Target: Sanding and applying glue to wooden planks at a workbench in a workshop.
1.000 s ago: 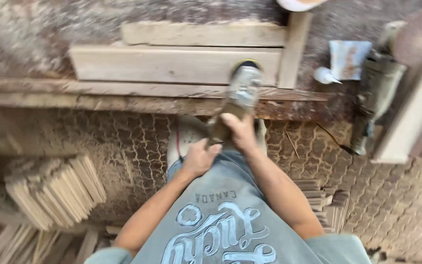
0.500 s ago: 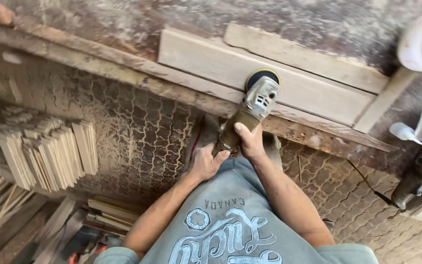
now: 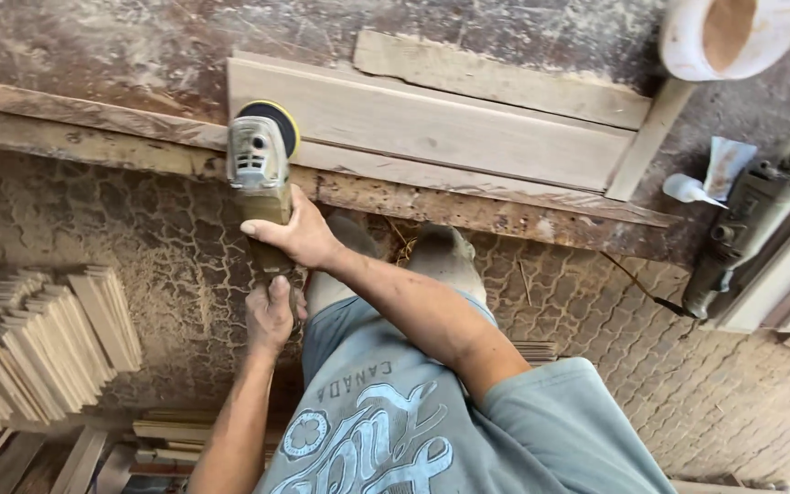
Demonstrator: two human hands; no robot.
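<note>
I hold a dusty angle grinder (image 3: 258, 169) with both hands. My right hand (image 3: 299, 233) grips its body just behind the head. My left hand (image 3: 270, 316) is closed on the rear handle. The grinder's yellow-edged sanding disc (image 3: 272, 119) rests on the left end of a pale wooden board (image 3: 441, 128) lying on the dusty workbench (image 3: 93, 55). A second, narrower board (image 3: 496, 78) lies just behind the first, and a thin strip (image 3: 646, 142) stands across their right ends.
A white roll (image 3: 729, 32) sits at the bench's far right, with a white bottle (image 3: 688, 189) and a second power tool (image 3: 742, 229) below it. Stacks of short wooden slats (image 3: 38, 343) lie on the patterned floor at left. More slats (image 3: 537, 350) lie by my feet.
The grinder and both hands have moved left along the board, from about its middle to its left end. The view has swung with them.
</note>
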